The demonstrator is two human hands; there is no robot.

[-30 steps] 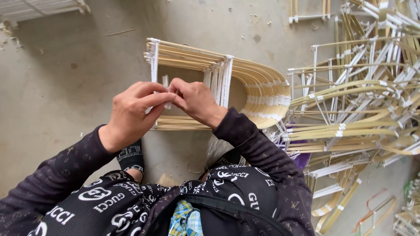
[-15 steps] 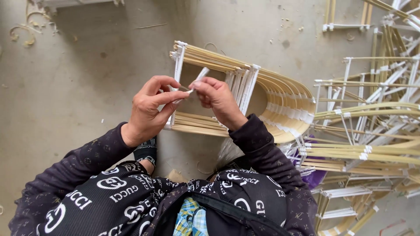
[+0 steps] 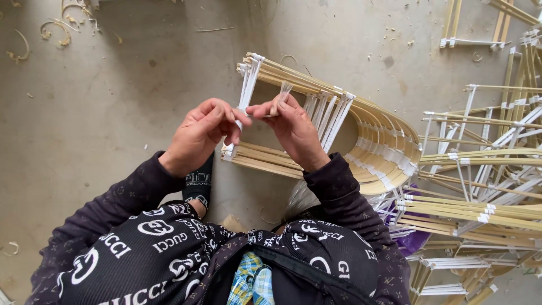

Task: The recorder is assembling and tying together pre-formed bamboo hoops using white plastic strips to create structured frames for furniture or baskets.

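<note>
I look down at my two hands over a curved frame of pale bamboo strips (image 3: pixel 372 141) bound with white tape, lying on a concrete floor. My left hand (image 3: pixel 200 135) pinches one end of a short white tape strip (image 3: pixel 282 93) beside the frame's white-wrapped upright post (image 3: pixel 247 90). My right hand (image 3: pixel 293 133) pinches the strip's other end, which sticks upward above its fingers. Both thumbs and forefingers meet close together at the strip. My dark patterned sleeves and lap fill the bottom of the view.
A heap of finished bamboo frames (image 3: pixel 480 169) with white tape joints lies at the right. Bamboo shavings (image 3: pixel 51 28) are scattered at the top left of the concrete floor (image 3: pixel 101 101). A dark slipper (image 3: pixel 197 183) shows under my left wrist.
The view has shifted, so the frame sits further right and lower. My hands have stayed together on the tape strip, whose free end now points up above my right fingers.
</note>
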